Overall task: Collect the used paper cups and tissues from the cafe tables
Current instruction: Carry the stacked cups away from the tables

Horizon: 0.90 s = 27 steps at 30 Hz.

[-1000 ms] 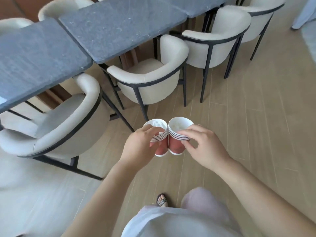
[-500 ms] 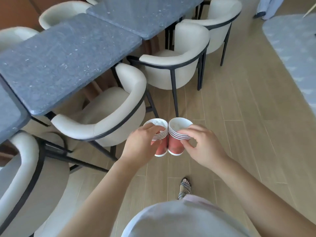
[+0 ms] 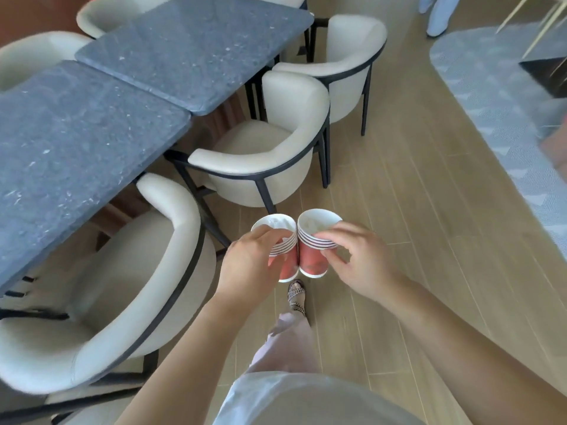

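I carry two stacks of nested red paper cups side by side in front of me, their sides touching. My left hand [image 3: 250, 265] grips the left stack [image 3: 287, 265], which has white tissue stuffed in its top cup. My right hand [image 3: 362, 262] pinches the right stack [image 3: 313, 259] at its rims with thumb and fingers. Both stacks are held upright above the wooden floor.
Dark grey stone tables [image 3: 190, 53] run along the left, with cream armchairs [image 3: 276, 161] tucked beside them. A grey patterned rug [image 3: 497, 96] lies at the right. A person's legs [image 3: 438, 13] stand at the far top right. My sandalled foot [image 3: 296, 294] is below the cups.
I have walked along the row of tables; chairs and tables have slid down and left in view. Both hands keep the same hold on the cup stacks.
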{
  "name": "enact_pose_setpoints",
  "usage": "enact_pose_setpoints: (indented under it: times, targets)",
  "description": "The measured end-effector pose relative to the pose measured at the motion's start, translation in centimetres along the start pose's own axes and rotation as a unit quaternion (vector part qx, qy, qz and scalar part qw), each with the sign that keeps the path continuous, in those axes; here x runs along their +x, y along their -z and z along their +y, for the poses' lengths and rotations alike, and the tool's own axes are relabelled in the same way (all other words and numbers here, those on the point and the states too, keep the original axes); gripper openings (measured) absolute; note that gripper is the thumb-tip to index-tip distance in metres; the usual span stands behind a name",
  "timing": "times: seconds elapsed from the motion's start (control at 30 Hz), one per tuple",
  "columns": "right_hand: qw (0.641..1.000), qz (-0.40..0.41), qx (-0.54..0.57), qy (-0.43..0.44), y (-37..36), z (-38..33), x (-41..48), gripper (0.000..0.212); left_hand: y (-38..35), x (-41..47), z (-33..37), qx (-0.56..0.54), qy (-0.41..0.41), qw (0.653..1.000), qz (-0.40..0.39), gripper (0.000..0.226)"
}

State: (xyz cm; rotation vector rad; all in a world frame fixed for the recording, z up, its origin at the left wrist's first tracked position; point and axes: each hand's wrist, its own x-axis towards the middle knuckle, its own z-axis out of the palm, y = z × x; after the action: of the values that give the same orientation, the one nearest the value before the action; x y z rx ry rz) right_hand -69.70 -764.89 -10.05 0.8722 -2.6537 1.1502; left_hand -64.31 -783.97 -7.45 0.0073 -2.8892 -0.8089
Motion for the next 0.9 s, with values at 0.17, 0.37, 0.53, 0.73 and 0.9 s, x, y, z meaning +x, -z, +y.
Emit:
enact_pose_setpoints:
  times: [0.17,0.37,0.53,0.73,0.9]
  targets:
    - [1.000,0.017,-0.010,-0.012,0.7,6.7,8.1,0.037,-2.8,10.9,-0.9,-0.010,-0.021,1.000,-0.011,0.033]
    - [0.999,0.002,-0.018,-0.039,3.4,13.0,18.8,0.029,-3.9,25.1,-0.9,-0.019,-0.056,0.997,-0.044,0.032]
    - [0.998,0.009,-0.030,-0.052,4.7,17.7,26.3,0.029,-5.1,34.4,-1.0,-0.023,-0.051,0.997,-0.055,0.032]
    - [0.999,-0.002,-0.013,-0.045,6.1,25.1,33.6,0.031,-7.8,44.3,-0.2,-0.010,-0.048,0.997,-0.065,0.034]
    - [0.998,-0.018,-0.018,-0.063,8.9,33.4,40.5,0.034,-12.3,54.1,1.9,-0.021,-0.022,0.997,-0.070,0.035]
